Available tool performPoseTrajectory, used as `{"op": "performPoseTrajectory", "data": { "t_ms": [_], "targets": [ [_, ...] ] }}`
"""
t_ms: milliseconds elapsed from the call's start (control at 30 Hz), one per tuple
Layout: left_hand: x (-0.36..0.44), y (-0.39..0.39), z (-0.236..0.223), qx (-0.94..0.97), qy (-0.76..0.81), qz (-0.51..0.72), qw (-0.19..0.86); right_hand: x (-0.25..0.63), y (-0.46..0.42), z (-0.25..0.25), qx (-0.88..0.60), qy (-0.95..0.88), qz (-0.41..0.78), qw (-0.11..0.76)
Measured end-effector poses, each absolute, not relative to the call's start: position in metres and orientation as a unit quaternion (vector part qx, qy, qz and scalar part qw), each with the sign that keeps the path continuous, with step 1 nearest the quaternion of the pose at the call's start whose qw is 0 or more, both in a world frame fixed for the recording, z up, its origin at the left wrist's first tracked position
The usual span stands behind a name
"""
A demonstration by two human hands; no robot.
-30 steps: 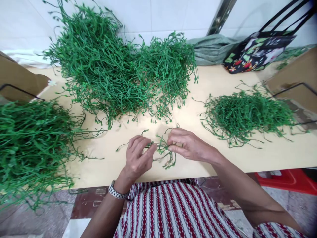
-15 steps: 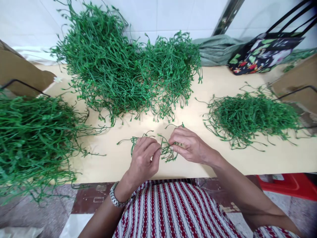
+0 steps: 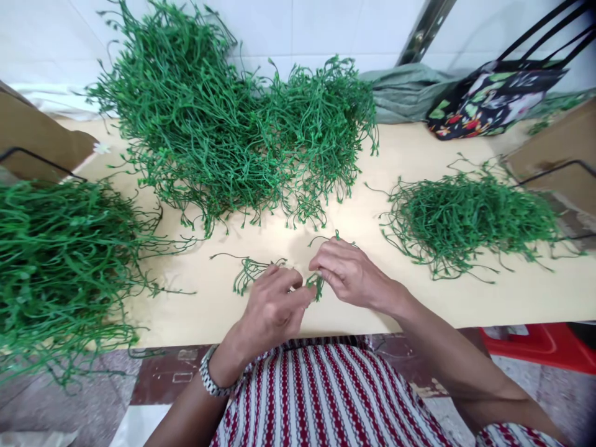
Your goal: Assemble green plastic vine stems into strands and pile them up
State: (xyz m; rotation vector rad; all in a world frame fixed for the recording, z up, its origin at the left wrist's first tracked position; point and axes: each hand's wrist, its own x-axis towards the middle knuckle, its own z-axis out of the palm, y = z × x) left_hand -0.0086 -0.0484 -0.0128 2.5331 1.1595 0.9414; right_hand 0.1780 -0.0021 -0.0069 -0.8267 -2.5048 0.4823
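Observation:
Near the front edge of the pale table (image 3: 410,155), my left hand (image 3: 274,307) and my right hand (image 3: 347,273) meet over a small bunch of green plastic stems (image 3: 249,271). Both hands pinch the stems where their fingertips come together. Loose ends of the bunch fan out to the left of my left hand, and one curled stem pokes up behind my right hand. A metal watch band sits on my left wrist.
A large heap of green stems (image 3: 223,118) fills the back middle, another heap (image 3: 60,261) hangs over the left edge, and a smaller pile (image 3: 465,217) lies at the right. A floral bag (image 3: 488,99), cardboard boxes (image 3: 554,149) and a red stool (image 3: 535,344) stand around.
My hands have drawn closer together and the stems between them are gathered tighter. The loose ends now trail out to the left of my left hand.

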Motion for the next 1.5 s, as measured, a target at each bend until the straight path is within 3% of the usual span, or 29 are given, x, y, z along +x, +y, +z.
{"op": "performPoseTrajectory", "data": {
  "t_ms": [200, 567, 767, 1033, 1167, 1300, 1500],
  "targets": [
    [-0.008, -0.052, -0.013, 0.855, 0.419, 0.259, 0.162, 0.173, -0.002, -0.003, -0.272, -0.916, 0.162, 0.247],
    [-0.007, -0.050, -0.013, 0.727, 0.498, 0.407, 0.240, 0.169, -0.016, -0.024, -0.255, -0.881, 0.097, 0.386],
    [-0.009, -0.049, -0.009, 0.658, 0.494, 0.477, 0.308, 0.173, -0.019, -0.032, -0.233, -0.892, 0.096, 0.376],
    [-0.011, -0.054, -0.021, 0.604, 0.533, 0.480, 0.349, 0.171, -0.020, -0.013, -0.298, -0.813, 0.269, 0.420],
    [-0.009, -0.058, -0.025, 0.645, 0.491, 0.489, 0.322, 0.163, -0.013, -0.009, -0.385, -0.770, 0.343, 0.375],
    [-0.008, -0.060, -0.029, 0.645, 0.454, 0.520, 0.327, 0.156, -0.011, -0.013, -0.378, -0.755, 0.409, 0.345],
    [-0.007, -0.055, -0.009, 0.590, 0.518, 0.449, 0.427, 0.152, -0.019, -0.013, -0.350, -0.782, 0.341, 0.388]
  ]
}}
